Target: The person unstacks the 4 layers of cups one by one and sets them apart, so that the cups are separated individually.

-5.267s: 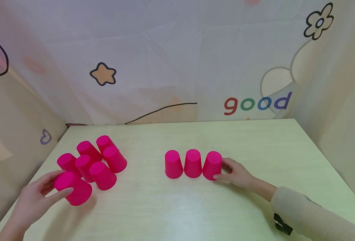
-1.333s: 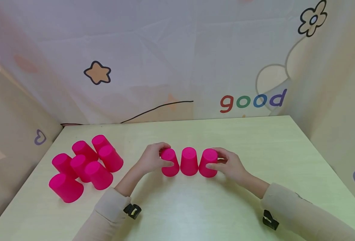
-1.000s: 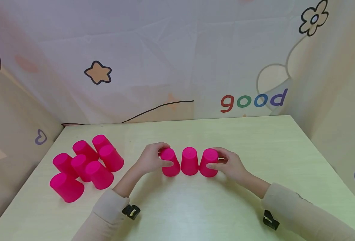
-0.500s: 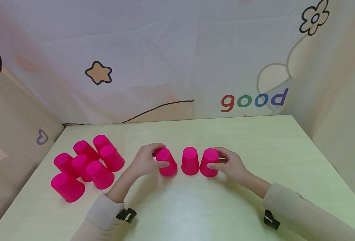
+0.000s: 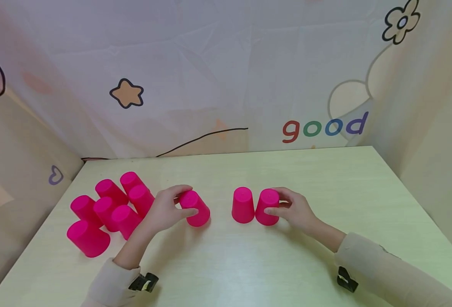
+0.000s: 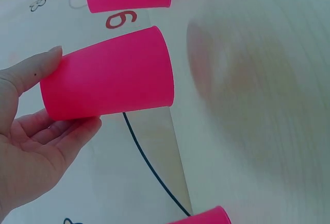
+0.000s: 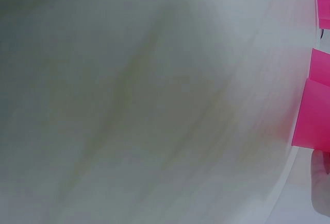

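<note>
My left hand [image 5: 164, 211] pinches an upside-down pink cup [image 5: 195, 209] between thumb and fingers, left of the table's middle. In the left wrist view a dark shadow lies on the tabletop beyond that cup's rim [image 6: 167, 69]. To its right stands another upside-down pink cup [image 5: 243, 205], which no hand touches. Close beside that one is a third pink cup [image 5: 266, 202], gripped from the right by my right hand [image 5: 296, 211]. Only some fingers [image 7: 320, 183] and part of the cup [image 7: 313, 113] show at the right wrist view's edge.
Several more upside-down pink cups [image 5: 89, 239] stand grouped on the left of the pale table [image 5: 306, 264]; my left forearm overlaps one of them in the head view. A printed curtain [image 5: 210, 76] hangs behind the table and along its sides.
My left hand put a cup down with the left group, then came to the row's left cup, took hold of it and moved it leftward. My right hand stays on its cup.
</note>
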Demonstrator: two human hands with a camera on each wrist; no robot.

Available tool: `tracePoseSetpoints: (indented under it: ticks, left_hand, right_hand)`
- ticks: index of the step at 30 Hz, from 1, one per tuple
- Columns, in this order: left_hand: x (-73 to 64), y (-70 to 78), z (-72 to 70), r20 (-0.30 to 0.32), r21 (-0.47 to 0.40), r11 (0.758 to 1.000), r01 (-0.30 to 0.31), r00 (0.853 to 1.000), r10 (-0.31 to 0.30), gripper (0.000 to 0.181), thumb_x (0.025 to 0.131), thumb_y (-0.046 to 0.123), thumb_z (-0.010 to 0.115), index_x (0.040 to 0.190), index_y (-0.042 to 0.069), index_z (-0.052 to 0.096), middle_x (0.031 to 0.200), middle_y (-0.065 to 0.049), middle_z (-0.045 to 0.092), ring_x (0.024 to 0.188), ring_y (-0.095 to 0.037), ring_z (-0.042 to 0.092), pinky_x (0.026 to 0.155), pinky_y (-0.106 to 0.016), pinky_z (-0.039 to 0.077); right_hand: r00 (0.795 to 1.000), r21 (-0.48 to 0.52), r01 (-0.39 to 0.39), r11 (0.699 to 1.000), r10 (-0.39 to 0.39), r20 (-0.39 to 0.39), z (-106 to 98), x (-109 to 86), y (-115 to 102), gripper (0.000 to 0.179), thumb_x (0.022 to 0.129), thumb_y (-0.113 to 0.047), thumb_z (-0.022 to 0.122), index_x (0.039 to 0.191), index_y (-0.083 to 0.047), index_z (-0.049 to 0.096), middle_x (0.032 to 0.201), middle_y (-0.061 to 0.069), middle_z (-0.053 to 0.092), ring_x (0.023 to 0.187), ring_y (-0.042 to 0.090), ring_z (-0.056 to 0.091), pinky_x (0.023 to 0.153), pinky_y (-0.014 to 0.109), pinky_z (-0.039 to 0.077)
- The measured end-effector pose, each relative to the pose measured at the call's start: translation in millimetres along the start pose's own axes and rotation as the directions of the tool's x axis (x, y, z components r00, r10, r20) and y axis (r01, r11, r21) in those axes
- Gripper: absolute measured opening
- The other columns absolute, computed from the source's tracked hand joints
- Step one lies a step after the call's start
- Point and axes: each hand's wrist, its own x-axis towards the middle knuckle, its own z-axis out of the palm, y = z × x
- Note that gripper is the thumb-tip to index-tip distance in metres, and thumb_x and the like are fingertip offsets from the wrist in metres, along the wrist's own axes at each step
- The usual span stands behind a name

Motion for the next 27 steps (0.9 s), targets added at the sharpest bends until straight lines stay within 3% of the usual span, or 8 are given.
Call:
tracePoseSetpoints:
  ticks: [9, 22, 27]
  left_hand:
    - [-6.2, -16.6, -14.2, -0.033, 0.036, 0.999, 0.034, 0.999, -0.033, 0.058, 0.072, 0.012, 0.076, 0.123, -0.001, 0.051, 0.114, -0.015, 0.057, 0.1, -0.031, 0.055, 0.077, -0.04, 0.052]
    - [-13.4, -31.7, -31.5, -0.07, 0.092, 0.983, 0.156, 0.986, -0.15, 0.06, 0.074, 0.02, 0.075, 0.125, 0.003, 0.05, 0.116, -0.015, 0.054, 0.103, -0.032, 0.051, 0.075, -0.04, 0.052]
    - [-14.0, -37.4, -34.6, -0.076, 0.105, 0.982, 0.156, 0.986, -0.148, 0.061, 0.074, 0.02, 0.075, 0.126, 0.002, 0.048, 0.116, -0.016, 0.054, 0.103, -0.033, 0.05, 0.075, -0.041, 0.052]
  right_hand:
    - [1.0, 0.006, -0.016, 1.0, 0.016, -0.002, -0.3, -0.1, -0.8, 0.061, 0.073, -0.024, 0.077, 0.125, -0.01, 0.05, 0.114, 0.009, 0.055, 0.103, 0.029, 0.053, 0.079, 0.033, 0.051]
    - [1.0, -0.003, -0.002, 1.0, 0.002, -0.001, -0.2, 0.4, 0.1, 0.059, 0.074, -0.023, 0.076, 0.125, -0.008, 0.049, 0.114, 0.011, 0.055, 0.103, 0.03, 0.053, 0.079, 0.032, 0.051]
    - [1.0, -0.001, -0.007, 1.0, 0.007, 0.0, -0.1, 0.6, 0.7, 0.06, 0.074, -0.024, 0.076, 0.125, -0.008, 0.049, 0.114, 0.011, 0.055, 0.103, 0.029, 0.053, 0.079, 0.032, 0.051]
